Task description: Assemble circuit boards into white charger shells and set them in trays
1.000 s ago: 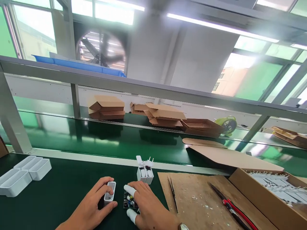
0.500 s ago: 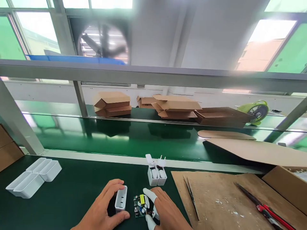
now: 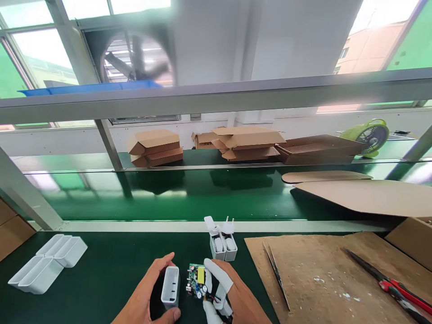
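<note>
My left hand [image 3: 153,292] is closed around a small white plastic charger housing [image 3: 171,288], thumb at its near end and fingers at its far end. Slots show inside its hollow. Just to its right, my right hand [image 3: 236,294], with white finger cots on thumb and finger, grips a green circuit board [image 3: 195,281] with a yellow transformer. A white part with dark wires [image 3: 221,301] hangs under that palm, partly hidden. Board and housing are apart. Beyond the right hand, two white housings [image 3: 223,245] stand side by side, filled with parts and with plug pins on top.
Empty white housings [image 3: 47,265] lie in a group at left. A brown cardboard sheet [image 3: 303,274] at right carries tweezers [image 3: 277,274] and red-handled pliers [image 3: 388,283]. Cardboard boxes [image 3: 249,141] and a green fan [image 3: 366,137] stand behind the green belt [image 3: 202,198].
The view has tilted slightly. My right hand has brought the circuit board a little closer to the housing and lifted it at a slant. My left hand keeps its hold on the housing.
</note>
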### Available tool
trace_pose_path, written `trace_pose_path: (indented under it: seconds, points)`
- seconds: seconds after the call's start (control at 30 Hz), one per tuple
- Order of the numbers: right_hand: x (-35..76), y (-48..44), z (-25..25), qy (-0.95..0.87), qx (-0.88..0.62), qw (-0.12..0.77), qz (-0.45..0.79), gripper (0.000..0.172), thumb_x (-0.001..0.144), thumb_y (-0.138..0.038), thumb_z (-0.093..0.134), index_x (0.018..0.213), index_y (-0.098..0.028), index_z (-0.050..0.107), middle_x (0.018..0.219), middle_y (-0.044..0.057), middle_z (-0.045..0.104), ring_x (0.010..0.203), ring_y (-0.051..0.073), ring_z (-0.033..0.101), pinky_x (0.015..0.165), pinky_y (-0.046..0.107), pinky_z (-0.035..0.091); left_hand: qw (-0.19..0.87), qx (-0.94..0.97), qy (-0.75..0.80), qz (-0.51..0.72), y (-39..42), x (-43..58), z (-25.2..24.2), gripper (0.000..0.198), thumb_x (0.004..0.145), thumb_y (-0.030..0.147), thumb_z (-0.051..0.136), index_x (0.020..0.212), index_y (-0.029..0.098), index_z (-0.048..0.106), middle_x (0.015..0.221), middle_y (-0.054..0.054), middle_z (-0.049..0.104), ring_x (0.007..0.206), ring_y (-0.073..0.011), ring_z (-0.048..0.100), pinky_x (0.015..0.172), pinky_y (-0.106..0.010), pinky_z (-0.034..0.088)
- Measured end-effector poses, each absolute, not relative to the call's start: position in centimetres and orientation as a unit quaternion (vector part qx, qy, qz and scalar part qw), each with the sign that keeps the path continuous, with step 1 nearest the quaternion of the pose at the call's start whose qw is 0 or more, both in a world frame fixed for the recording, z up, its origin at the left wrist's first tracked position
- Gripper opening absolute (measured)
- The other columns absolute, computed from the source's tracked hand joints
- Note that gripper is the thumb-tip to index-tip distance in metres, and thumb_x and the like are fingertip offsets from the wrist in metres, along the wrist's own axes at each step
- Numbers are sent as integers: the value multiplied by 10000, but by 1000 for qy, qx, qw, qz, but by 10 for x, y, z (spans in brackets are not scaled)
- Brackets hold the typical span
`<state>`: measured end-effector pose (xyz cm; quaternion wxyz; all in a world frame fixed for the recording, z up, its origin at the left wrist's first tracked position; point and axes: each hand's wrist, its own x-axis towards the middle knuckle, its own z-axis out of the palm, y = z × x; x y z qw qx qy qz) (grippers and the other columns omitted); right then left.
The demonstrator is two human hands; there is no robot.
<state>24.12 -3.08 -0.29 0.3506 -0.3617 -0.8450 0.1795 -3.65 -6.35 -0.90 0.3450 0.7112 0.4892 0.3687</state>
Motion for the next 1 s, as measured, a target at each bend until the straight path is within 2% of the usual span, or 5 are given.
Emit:
trace_pose_path:
  seconds: [0.23,0.37,0.5,0.7,1.0]
  points:
    - [229,-36,-12,-862,-332,361,127,927,747,-93,611,1623,-232,341,1411,156,683,1227,342,711,1053,444,606,244,736,484,406,-65,-22,-24,751,970,316,706,1614,398,328,1477,-98,657,1329,-308,665,1111,-449,588]
    - [224,-39,-19,-864,-357,342,99,783,908,-118,589,1625,-296,326,1404,125,695,1264,319,693,1070,428,594,200,734,493,423,-67,-16,-24,632,1039,496,609,1605,378,352,1500,-120,647,1360,-309,644,1101,-456,595]
    - [222,-38,-26,-870,-363,329,56,785,965,-166,558,1666,-319,238,1356,116,725,1184,316,735,1015,425,625,185,738,497,416,-68,-13,-24,609,1064,608,498,1606,380,339,1500,-126,646,1372,-306,633,1112,-473,584]
    - [219,-29,-48,-865,-325,380,-34,727,992,-191,497,1672,-205,240,1231,161,762,1065,342,755,999,471,621,163,760,481,405,-68,-12,-25,579,1079,543,492,1609,347,364,1465,-150,670,1379,-335,620,1127,-521,568]
    - [219,-30,-41,-868,-326,372,-45,711,999,-199,467,1669,-226,229,1220,135,762,1102,338,736,1023,445,598,155,776,463,400,-69,-14,-19,589,1086,408,544,1626,345,319,1483,-156,647,1379,-335,611,1121,-516,574]
